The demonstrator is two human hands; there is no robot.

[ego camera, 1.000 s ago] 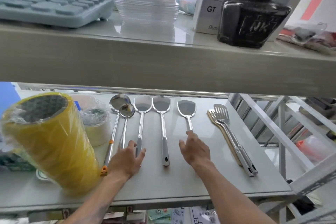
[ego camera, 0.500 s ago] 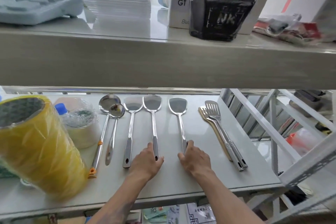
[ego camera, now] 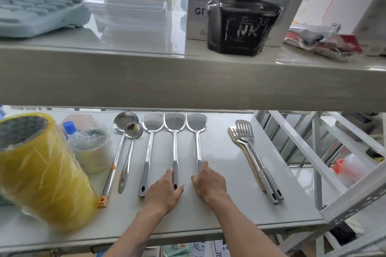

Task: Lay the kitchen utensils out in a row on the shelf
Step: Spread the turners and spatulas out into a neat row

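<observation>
On the lower white shelf (ego camera: 221, 213) several steel utensils lie side by side, handles toward me: a big ladle (ego camera: 117, 148) with an orange tip, a small ladle (ego camera: 130, 148), then three spatulas. My left hand (ego camera: 164, 193) pinches the handle end of the middle spatula (ego camera: 175, 146) between thumb and fingers. My right hand (ego camera: 210, 183) curls over the handle end of the right spatula (ego camera: 197, 142). The left spatula (ego camera: 148, 152) lies untouched. A slotted turner pair (ego camera: 253, 158) sits stacked on a wooden turner further right, apart from the row.
A yellow wrapped tape roll (ego camera: 41, 171), a pale tape roll (ego camera: 92, 152) and a blue-capped bottle (ego camera: 70, 128) crowd the shelf's left. The upper shelf edge (ego camera: 188, 81) overhangs, carrying an ink bottle (ego camera: 243, 21). White rack bars (ego camera: 313, 152) stand at the right.
My left hand moved from the left spatula's handle to the middle one. The right spatula slid left with my right hand, so its blade now sits close beside the middle blade.
</observation>
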